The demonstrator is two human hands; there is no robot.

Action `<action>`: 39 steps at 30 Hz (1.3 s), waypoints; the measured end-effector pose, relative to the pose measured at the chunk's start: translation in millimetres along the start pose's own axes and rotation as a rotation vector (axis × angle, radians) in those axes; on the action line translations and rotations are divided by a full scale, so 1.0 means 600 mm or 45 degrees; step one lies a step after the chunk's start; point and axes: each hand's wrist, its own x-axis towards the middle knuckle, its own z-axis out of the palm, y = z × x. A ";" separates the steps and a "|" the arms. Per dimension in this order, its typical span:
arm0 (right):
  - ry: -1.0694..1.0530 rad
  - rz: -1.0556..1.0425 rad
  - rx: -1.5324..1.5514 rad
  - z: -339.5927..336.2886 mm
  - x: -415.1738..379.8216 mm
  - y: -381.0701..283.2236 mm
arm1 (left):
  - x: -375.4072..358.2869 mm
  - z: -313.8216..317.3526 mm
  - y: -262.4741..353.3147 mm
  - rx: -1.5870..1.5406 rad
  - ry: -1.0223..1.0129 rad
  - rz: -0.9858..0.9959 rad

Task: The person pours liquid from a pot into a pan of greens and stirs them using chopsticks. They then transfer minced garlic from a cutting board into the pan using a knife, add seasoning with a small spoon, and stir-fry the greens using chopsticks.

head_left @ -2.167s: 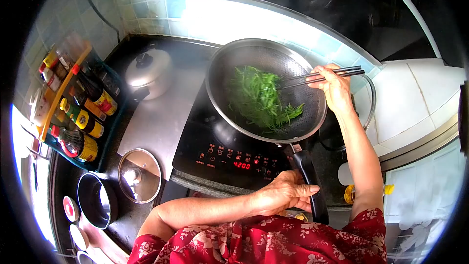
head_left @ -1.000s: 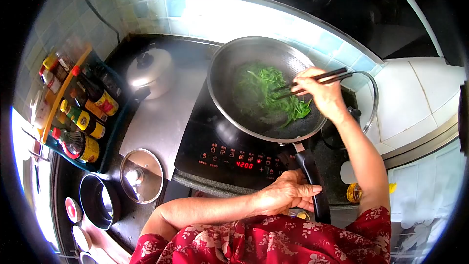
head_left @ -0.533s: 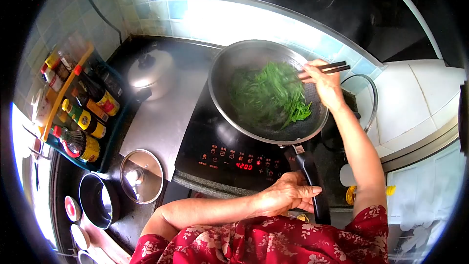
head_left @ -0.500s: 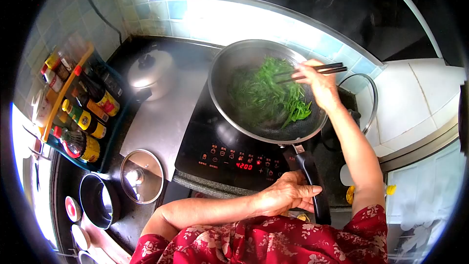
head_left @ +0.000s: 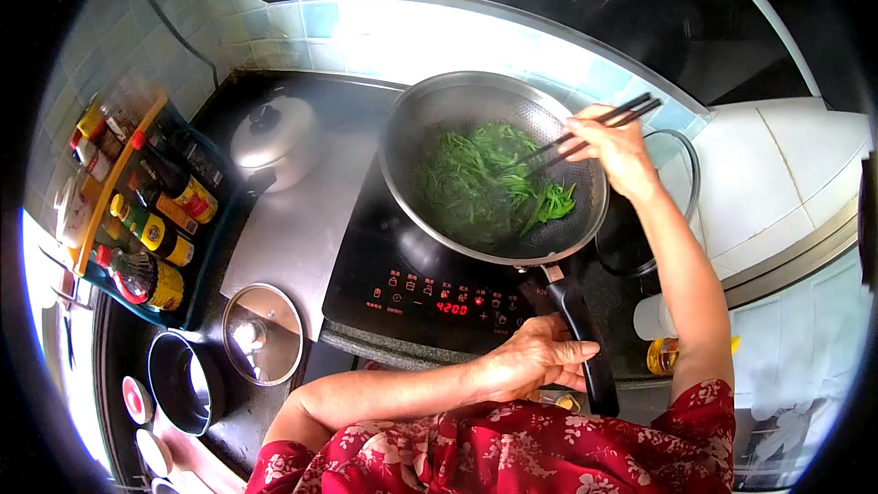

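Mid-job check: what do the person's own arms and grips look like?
The left grip and right grip are bare, ungloved human hands; both wrists are bare too. The arms come out of short red fabric sleeves printed with pale flowers.

Left forearm [head_left: 384,395] runs low and nearly level, left to right, elbow bent outward; left hand [head_left: 535,361] is closed in a grip, thumb [head_left: 578,349] laid straight and pointing right, fingers curled beneath. Right forearm [head_left: 681,265] reaches forward, leaning inward; right hand [head_left: 608,148] sits farther out than the left, fingers [head_left: 594,112] drawn together in a pinch.
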 end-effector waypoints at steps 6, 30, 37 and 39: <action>0.245 0.019 -0.205 -0.044 -0.046 -0.057 | -0.009 0.010 0.007 -0.008 -0.063 0.071; 0.009 -0.100 0.149 0.031 -0.009 0.007 | -0.006 0.005 0.004 0.001 0.023 0.016; -0.033 0.036 0.098 0.019 -0.026 0.003 | -0.008 0.007 0.007 0.030 0.022 -0.008; 0.123 -0.033 0.022 0.000 -0.008 0.006 | -0.003 0.001 0.002 -0.003 0.029 -0.013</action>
